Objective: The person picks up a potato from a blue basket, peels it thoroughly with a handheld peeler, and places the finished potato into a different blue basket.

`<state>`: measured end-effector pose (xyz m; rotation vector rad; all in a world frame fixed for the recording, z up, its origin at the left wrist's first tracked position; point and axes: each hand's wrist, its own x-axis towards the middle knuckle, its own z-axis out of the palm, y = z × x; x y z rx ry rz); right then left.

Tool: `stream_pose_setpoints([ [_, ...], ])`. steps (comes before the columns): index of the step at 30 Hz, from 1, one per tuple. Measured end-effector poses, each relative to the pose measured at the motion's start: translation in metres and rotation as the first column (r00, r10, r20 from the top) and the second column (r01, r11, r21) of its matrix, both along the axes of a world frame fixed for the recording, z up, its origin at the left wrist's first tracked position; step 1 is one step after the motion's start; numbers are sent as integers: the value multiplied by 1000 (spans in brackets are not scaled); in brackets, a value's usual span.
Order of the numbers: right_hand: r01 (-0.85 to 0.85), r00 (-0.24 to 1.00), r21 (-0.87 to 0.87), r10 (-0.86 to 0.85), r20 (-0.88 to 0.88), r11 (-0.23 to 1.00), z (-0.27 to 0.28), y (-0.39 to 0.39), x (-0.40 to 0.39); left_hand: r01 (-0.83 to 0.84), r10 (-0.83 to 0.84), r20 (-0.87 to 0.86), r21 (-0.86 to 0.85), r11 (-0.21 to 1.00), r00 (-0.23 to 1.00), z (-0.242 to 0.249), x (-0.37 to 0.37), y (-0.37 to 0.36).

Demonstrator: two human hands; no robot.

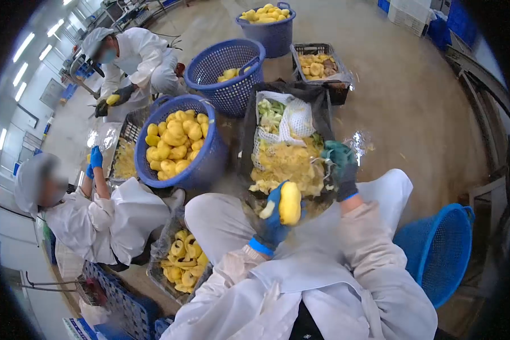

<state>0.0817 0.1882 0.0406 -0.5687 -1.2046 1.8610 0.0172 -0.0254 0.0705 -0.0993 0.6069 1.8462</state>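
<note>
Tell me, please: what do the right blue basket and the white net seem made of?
Blue basket: probably moulded plastic, slightly glossy; uniform colour and regular holes suggest it.
White net: perhaps plastic foam, matte; its thick, open mesh suggests it, but textile is possible.

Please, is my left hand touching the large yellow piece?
Touching: the head view shows the left hand wrapped against the yellow piece, holding it.
</note>
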Motion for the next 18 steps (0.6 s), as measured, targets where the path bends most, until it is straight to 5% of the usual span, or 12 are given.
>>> stream_pose_setpoints([
  [2, -125, 984, -142, 104, -142, 982, 4, 4, 14, 1, -27, 256, 98, 995, 966, 8, -2, -1],
  [3, -69, 996, -31, 71, 56, 997, 16, -23, 14, -40, 11, 319, 85, 996, 948, 16, 0, 3],
  [5, -218, 973, 410, 164, 163, 885, 32, -60, 14, -104, 109, -70, 79, 992, 992, 22, 12, 5],
  [6, -290, 955, 591, 190, 227, 753, 34, -67, 15, -45, 49, -52, 75, 996, 997, 14, 9, 3],
  [8, -246, 967, 464, 183, 179, 851, 20, -56, 5, 75, -74, -16, 71, 995, 997, -2, 5, -1],
  [10, -203, 974, 227, 173, 146, 953, 17, -44, 2, 145, -160, 264, 76, 987, 951, -3, -1, 0],
  [12, -149, 976, -125, 166, 140, 981, 22, -30, 4, 115, -117, 153, 18, 993, 981, -1, 1, 1],
  [13, -306, 952, -192, 296, -78, 932, 25, -37, 8, 97, -95, 102, -11, 995, 990, -1, 4, 1],
  [15, -250, 968, 366, 218, 128, 897, 20, -49, 6, 116, -122, 151, 48, 992, 981, -14, 5, 0],
  [17, -167, 982, 320, 129, 138, 933, -19, -33, 3, 150, -164, 189, 84, 985, 968, -19, 7, -3],
  [18, -145, 987, 124, 135, 82, 982, -22, -19, 12, 170, -186, 200, 93, 981, 962, -14, 6, -4],
])
